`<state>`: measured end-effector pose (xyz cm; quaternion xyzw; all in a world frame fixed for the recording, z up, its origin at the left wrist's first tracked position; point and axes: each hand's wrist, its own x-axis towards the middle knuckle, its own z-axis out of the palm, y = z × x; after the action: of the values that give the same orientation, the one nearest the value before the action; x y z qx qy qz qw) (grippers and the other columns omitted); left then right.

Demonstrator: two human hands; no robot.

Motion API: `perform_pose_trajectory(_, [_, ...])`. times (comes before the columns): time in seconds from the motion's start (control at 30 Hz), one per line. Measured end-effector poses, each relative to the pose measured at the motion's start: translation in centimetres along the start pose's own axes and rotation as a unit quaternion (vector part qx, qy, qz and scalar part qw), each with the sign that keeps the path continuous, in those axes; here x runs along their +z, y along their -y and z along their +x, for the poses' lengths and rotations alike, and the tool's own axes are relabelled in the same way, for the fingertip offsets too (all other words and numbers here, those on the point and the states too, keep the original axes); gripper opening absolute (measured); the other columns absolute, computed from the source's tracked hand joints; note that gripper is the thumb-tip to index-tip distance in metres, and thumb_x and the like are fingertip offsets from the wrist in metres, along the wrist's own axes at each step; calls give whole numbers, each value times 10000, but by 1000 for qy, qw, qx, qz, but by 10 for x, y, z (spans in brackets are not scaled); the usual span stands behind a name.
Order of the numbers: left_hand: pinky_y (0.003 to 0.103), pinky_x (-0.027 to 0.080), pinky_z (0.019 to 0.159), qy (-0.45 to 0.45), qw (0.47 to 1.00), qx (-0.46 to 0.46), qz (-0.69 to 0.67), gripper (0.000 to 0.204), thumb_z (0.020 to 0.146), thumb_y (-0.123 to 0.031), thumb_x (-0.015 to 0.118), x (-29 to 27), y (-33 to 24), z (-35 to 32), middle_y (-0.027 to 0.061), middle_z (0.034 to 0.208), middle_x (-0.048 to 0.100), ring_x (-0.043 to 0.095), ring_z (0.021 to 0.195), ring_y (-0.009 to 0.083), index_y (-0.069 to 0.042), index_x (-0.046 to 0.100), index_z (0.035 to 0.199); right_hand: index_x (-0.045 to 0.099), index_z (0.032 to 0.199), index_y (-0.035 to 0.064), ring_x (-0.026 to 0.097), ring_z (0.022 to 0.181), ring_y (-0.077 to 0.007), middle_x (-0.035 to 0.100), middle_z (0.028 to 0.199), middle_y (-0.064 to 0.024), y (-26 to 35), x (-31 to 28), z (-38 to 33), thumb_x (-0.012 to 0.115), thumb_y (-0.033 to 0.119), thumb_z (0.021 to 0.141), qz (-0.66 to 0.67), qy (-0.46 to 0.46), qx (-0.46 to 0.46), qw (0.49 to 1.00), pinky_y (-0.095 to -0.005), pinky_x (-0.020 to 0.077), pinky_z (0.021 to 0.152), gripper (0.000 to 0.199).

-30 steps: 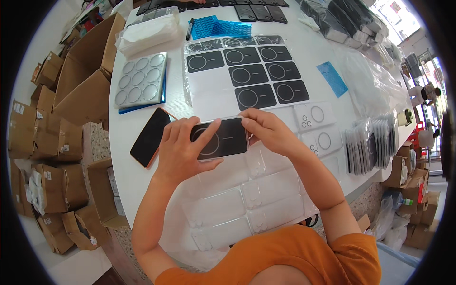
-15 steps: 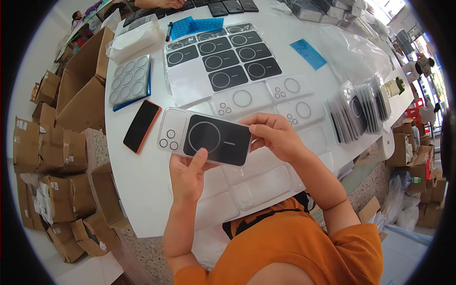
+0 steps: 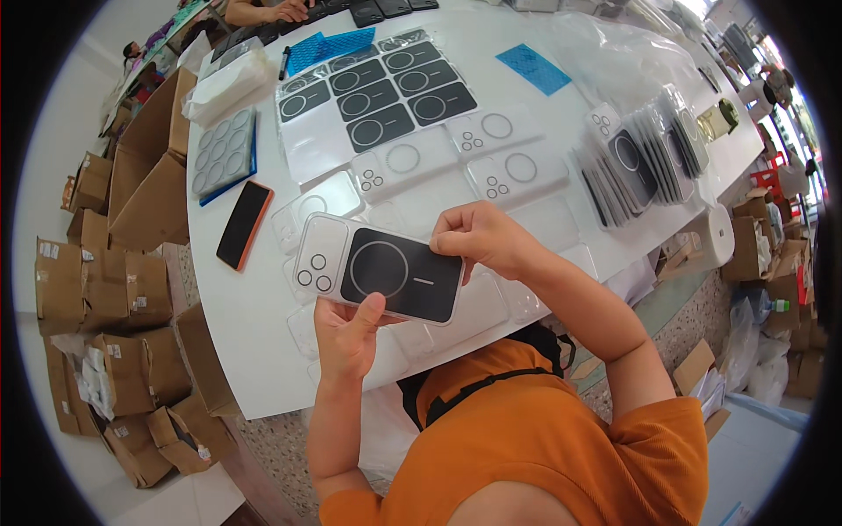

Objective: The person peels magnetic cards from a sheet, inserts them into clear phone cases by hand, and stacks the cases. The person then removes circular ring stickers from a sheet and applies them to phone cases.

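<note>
At far left, cardboard boxes (image 3: 132, 289) stand beside the white table (image 3: 263, 342). On it lies a black phone with an orange edge (image 3: 244, 224). Left hand (image 3: 347, 333) grips the lower edge of a clear phone case with a black ringed insert (image 3: 379, 268), raised above the table. Right hand (image 3: 478, 238) pinches its right end. Farther right, upright cases (image 3: 640, 158) stand in a row.

We look down on a round white table (image 3: 263, 351) that fills the middle of the view. Beyond its left edge, brown cardboard boxes (image 3: 105, 289) stand stacked on a pale floor (image 3: 175, 504). Past the right edge, the floor is speckled terrazzo (image 3: 693, 316), with more boxes (image 3: 759, 232) and bright daylight at the upper right corner.
</note>
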<state>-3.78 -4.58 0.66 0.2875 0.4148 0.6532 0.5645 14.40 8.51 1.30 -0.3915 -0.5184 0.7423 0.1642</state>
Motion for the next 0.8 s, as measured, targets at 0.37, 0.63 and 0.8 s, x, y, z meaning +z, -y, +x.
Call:
perform_pose_trajectory(0.37, [394,614,678,-12,996,-72,-50,274,882,-27,568,-6,12,1,169,982,635,682,811,241,85,465,1110,589,1019,-124,679,721,-187,668,890,-146,-6,-16,-28,531,-6,773,82,57,11,995,-275,571,694,279])
perform_pose_trajectory(0.63, [389,615,677,-8,996,-83,-42,274,877,-19,575,-6,14,-3,169,982,637,683,814,239,84,472,1109,624,912,-98,671,675,-210,661,828,-159,-17,-17,-23,552,39,760,108,50,42,992,-294,576,652,217])
perform_pose_trajectory(0.8, [372,617,668,-8,996,-85,-35,270,877,-22,579,-7,17,-4,160,977,642,683,813,231,75,481,1108,627,889,-86,669,666,-209,659,819,-153,-20,-14,-20,548,42,764,90,34,53,994,-299,578,647,196])
